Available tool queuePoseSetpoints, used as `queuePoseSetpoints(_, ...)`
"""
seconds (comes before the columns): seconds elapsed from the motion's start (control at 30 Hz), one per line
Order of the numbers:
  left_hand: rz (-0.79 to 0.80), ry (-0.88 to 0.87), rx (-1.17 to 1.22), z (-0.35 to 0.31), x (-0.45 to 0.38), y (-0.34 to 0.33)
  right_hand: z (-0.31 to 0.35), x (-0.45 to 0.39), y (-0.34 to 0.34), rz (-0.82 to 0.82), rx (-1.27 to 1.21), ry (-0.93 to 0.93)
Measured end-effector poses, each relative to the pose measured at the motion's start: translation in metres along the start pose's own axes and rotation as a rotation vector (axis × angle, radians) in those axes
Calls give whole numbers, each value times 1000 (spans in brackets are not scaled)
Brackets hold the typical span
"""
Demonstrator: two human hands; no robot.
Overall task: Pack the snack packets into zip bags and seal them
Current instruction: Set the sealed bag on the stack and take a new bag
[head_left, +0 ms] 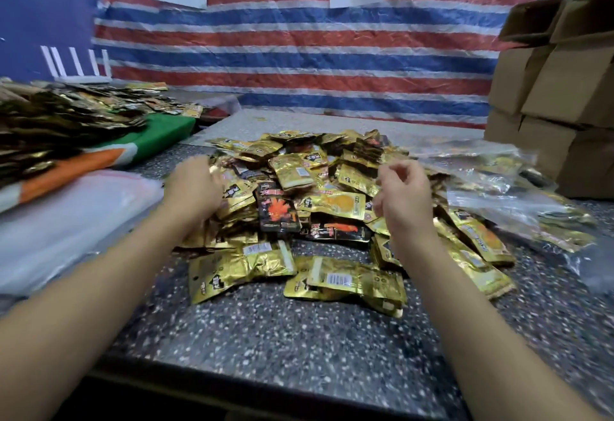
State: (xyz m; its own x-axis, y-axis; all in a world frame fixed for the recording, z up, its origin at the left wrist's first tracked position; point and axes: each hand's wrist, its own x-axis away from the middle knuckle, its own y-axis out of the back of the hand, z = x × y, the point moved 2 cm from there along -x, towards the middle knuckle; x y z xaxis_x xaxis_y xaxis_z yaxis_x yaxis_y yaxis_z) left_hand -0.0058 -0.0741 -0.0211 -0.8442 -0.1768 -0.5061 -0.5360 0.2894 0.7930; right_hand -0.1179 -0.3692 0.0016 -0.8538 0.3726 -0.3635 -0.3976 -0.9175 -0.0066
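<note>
The fingers of the left hand (pixel 196 184) reach into the left edge of the pile of gold snack packets (pixel 319 188); blur hides whether they grip one. The fingers of the right hand (pixel 403 193) are loosely curled above the pile's right side, holding nothing. The pile lies mid-table on the speckled table (pixel 265 337). Clear zip bags (pixel 491 184) lie at the pile's right, and cardboard boxes (pixel 558 88) are stacked at far right.
</note>
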Motion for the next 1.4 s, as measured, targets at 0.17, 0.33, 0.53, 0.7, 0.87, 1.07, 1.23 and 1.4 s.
queuePoseSetpoints(0.17,-71,166,-270,54,-12,-2,-20,11,-13,191,79,-4)
queuePoseSetpoints(0.33,-3,385,-272,96,-26,-3,-23,15,-14,272,82,8)
queuePoseSetpoints(0.53,164,432,-229,116,-23,-6,-23,15,-10,231,61,-49)
queuePoseSetpoints(0.7,145,451,-316,111,-21,-2,-22,15,-10,230,69,-50)
queuePoseSetpoints(0.87,-137,307,-244,94,-20,18,-21,15,-10,223,80,-58)
queuePoseSetpoints(1.07,-448,-17,306,-24,-13,58,-16,11,-8,214,29,-127)
queuePoseSetpoints(1.23,-439,-359,744,-150,28,64,-13,7,4,178,-80,-206)
queuePoseSetpoints(1.4,-335,-450,920,-184,77,22,-13,-1,17,104,-192,-243)
